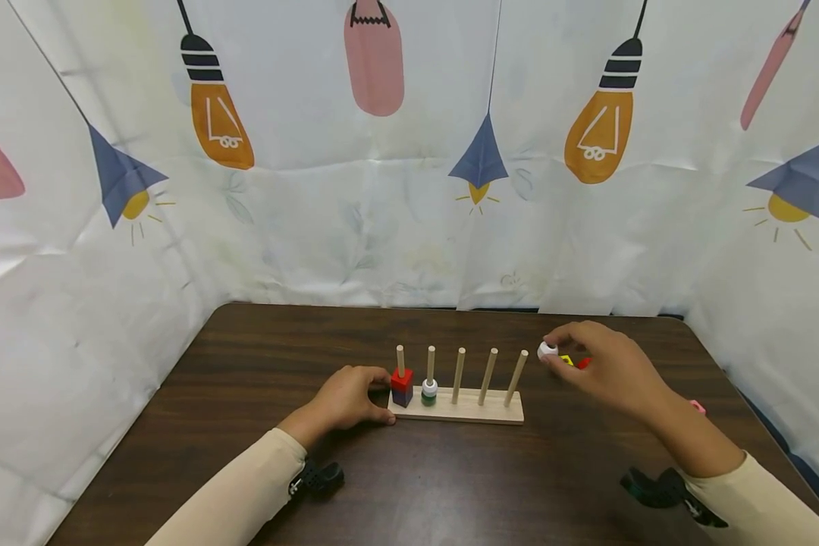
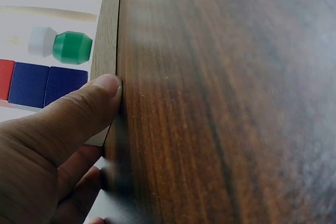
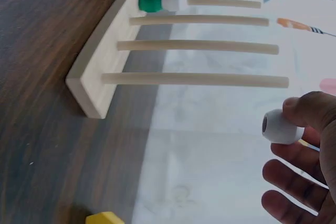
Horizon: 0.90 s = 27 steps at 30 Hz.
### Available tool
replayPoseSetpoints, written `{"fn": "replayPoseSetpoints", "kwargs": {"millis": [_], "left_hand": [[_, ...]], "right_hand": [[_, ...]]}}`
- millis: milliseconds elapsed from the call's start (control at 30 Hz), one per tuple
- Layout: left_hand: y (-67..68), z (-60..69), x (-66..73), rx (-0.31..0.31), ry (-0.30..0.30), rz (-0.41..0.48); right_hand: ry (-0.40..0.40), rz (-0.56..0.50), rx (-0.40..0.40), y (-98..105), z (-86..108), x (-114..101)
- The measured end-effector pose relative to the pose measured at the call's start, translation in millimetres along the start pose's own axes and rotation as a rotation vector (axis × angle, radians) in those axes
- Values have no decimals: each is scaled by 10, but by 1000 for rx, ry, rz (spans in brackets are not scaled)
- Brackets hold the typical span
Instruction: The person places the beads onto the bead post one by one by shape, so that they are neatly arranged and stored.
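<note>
- White bead up in the air, just beyond the rack's right end, faceted and smooth; the right wrist view catches its dark hole, facing the pegs.
- Right hand has it pinched between thumb and forefinger, other fingers apart; a gap separates bead from the nearest peg.
- Rack base, pale grained wood, square-edged, five round pegs rising; the three rightmost show plain wood full length.
- Left hand grips the base's left end, thumb against its front edge.
- Leftmost peg: red cube above dark blue; the left wrist view reveals a seam, so two blue cubes.
- Next peg: white bead over a faceted green bead.
- Yellow piece and red piece sit near the right hand; pink piece peeks past the forearm, head view only.
- Dark wood-grain table spreads out before the base, reaching a printed curtain.
</note>
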<state>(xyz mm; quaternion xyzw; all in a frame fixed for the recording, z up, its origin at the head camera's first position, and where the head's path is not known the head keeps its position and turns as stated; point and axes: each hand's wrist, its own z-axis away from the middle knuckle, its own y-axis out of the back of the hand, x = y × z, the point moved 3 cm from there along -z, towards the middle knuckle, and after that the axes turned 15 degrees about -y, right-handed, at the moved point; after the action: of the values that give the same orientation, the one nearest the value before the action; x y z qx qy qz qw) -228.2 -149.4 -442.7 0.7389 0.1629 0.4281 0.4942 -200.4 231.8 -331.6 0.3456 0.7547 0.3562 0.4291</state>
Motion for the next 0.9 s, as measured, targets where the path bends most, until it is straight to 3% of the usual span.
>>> {"fn": "replayPoseSetpoints", "kwargs": {"millis": [600, 900], "left_hand": [[-7, 12, 5, 6, -10, 5], [-8, 7, -5, 3, -1, 4]], "right_hand": [[103, -69, 77, 32, -145, -268], [95, -86, 36, -61, -177, -345]]}}
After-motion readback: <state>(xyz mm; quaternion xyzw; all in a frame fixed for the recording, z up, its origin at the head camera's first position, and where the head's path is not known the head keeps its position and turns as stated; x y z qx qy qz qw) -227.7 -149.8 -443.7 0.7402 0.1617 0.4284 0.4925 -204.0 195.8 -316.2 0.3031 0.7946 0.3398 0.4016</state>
